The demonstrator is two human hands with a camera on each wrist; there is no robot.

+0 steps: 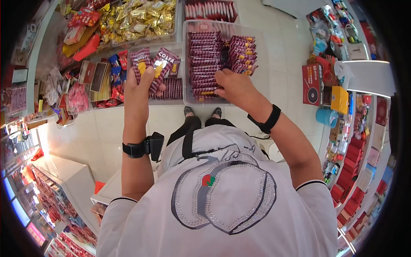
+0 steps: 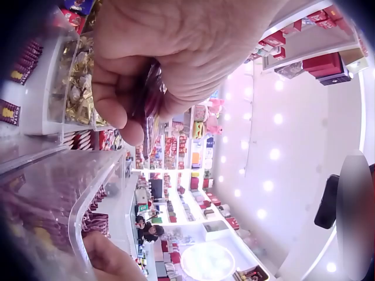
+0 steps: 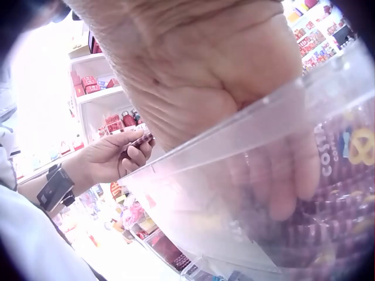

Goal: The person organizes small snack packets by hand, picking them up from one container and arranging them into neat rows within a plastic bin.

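**Maroon packets in your left hand, right hand down in the tub**

Your left hand [image 1: 138, 88] holds at least 2 maroon packets [image 1: 165, 64], the thumb across their front and the fingers curled behind. The packets spread apart at the top, and the COSTA print on 1 faces up; a pinch like that probably keeps slippery wrappers from sliding apart. Another packet shows behind them, but you can't tell from here whether it is in your grip.

Your right hand [image 1: 237, 88] reaches over the near side of the clear tub [image 1: 263, 88], fingers down among the wrappers. The tub wall blurs the fingertips, so whether they pinch anything is impossible to tell.

The tub holds 2 columns of similar packets: the left column [image 1: 204, 60] is packed in close rows, the right column [image 1: 242, 55] sits looser. Close stacking likely saves room and keeps the fronts aligned.

Under your left hand, a low bin [image 1: 169, 102] holds a row of upright packets [image 1: 168, 89]. Beyond it, gold-wrapped sweets [image 1: 141, 17] lie loosely heaped in a clear container [image 1: 177, 21], and red-and-white packets [image 1: 209, 10] stand lined up behind the tub.
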